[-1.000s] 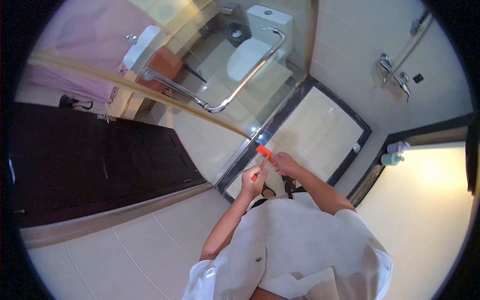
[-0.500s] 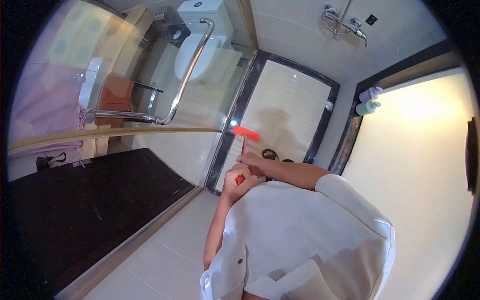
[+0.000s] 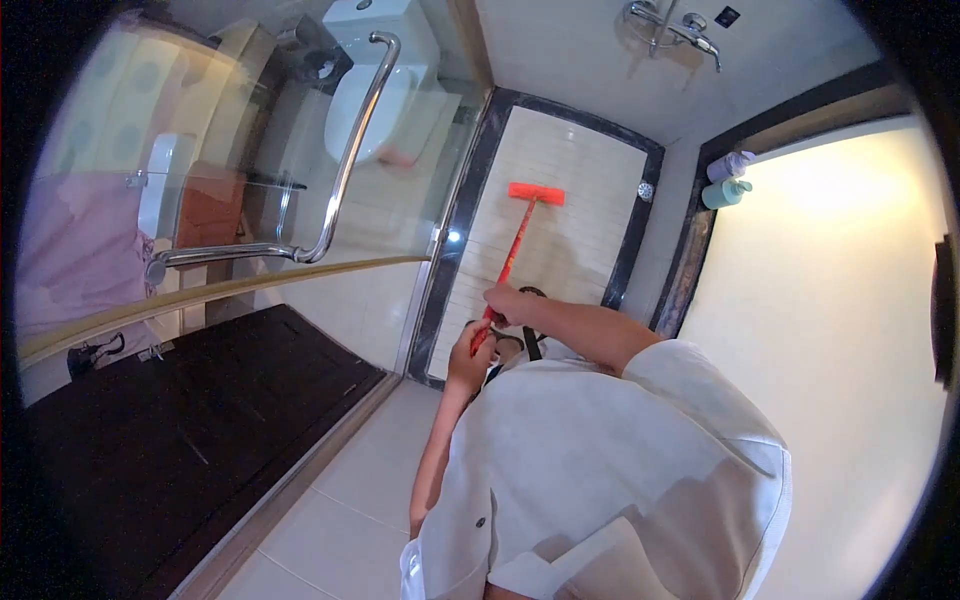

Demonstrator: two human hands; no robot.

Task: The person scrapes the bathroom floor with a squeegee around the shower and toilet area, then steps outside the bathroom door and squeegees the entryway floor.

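Observation:
A red long-handled tool with a flat crosswise head (image 3: 536,194) reaches out over the pale ribbed shower floor (image 3: 590,150). Both of my hands are closed on its handle. Lower down, near the handle's end, is my left hand (image 3: 470,357). My right hand (image 3: 510,304) grips it a little higher, towards the head. Whether the head touches the floor I cannot tell. Below my hands, a sandalled foot shows partly.
A glass panel with a bent metal handle (image 3: 350,170) stands left, a toilet (image 3: 372,110) behind it. At the upper right are a wall faucet (image 3: 690,35) and two bottles (image 3: 727,180) on a ledge. A dark door panel (image 3: 200,430) lies lower left.
The view has turned and shifted. The red head has moved away from my body, further over the shower floor, and more of the handle shows. Both hands remain closed on it.

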